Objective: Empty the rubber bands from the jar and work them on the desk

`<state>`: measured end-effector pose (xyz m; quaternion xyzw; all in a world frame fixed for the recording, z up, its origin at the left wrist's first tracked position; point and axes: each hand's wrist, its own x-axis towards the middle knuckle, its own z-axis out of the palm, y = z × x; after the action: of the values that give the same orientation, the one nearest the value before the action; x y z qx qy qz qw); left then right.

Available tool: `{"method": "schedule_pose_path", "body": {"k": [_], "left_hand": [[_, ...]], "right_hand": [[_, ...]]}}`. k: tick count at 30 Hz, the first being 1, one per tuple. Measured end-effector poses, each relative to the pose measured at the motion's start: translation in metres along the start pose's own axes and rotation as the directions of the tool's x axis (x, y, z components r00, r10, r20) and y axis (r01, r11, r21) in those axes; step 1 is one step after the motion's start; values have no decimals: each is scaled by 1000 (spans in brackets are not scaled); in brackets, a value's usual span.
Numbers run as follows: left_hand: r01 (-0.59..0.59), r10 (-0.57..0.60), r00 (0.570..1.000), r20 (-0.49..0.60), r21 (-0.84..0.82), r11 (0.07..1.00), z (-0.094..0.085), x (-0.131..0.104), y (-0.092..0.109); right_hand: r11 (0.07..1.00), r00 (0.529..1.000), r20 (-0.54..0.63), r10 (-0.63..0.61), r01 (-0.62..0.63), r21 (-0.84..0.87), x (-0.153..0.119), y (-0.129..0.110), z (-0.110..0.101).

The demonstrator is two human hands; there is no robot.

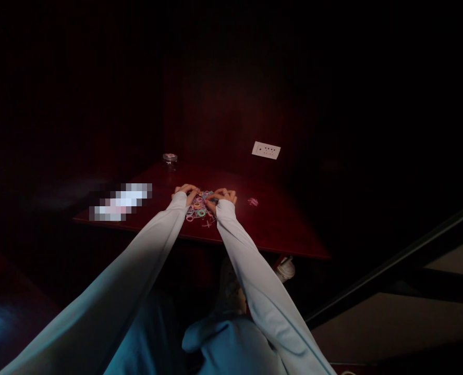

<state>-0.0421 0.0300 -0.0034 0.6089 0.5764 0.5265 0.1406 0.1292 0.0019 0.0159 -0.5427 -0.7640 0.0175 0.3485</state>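
Note:
A loose pile of small colourful elastic hair ties (200, 213), in pink, green, yellow and purple, lies on the dark red table (270, 229). My left hand (186, 193) is at the pile's left side, its fingers curled inward and closed. Opposite it, my right hand (222, 198) bends over the right side, thumb and fingers drawn together. Whatever is between the fingertips of either hand is too small and dim to make out. To the right, apart from the main heap, sits a little cluster of pink hair ties (253, 201).
A small clear jar (170, 160) stands at the table's back left corner. Near the left edge lies a bright, pixelated flat object (122, 202). A white socket plate (266, 150) is on the dark wall behind. Below the table, a white shoe (285, 270) shows.

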Motion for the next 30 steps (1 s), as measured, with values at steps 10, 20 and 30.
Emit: {"method": "schedule_pose_path", "body": {"k": [10,20,30], "left_hand": [[-102,103,995,20,-27,994,6,8,-11],[-89,89,995,48,5,996,4,6,-9],[-92,92,994,58,-12,996,6,7,-13]], "right_hand": [[995,992,86,-91,95,-33,0,-2,4],[995,991,98,-95,96,-7,1,-3,3],[998,996,65,-67,66,18,2,-2,4]]}}
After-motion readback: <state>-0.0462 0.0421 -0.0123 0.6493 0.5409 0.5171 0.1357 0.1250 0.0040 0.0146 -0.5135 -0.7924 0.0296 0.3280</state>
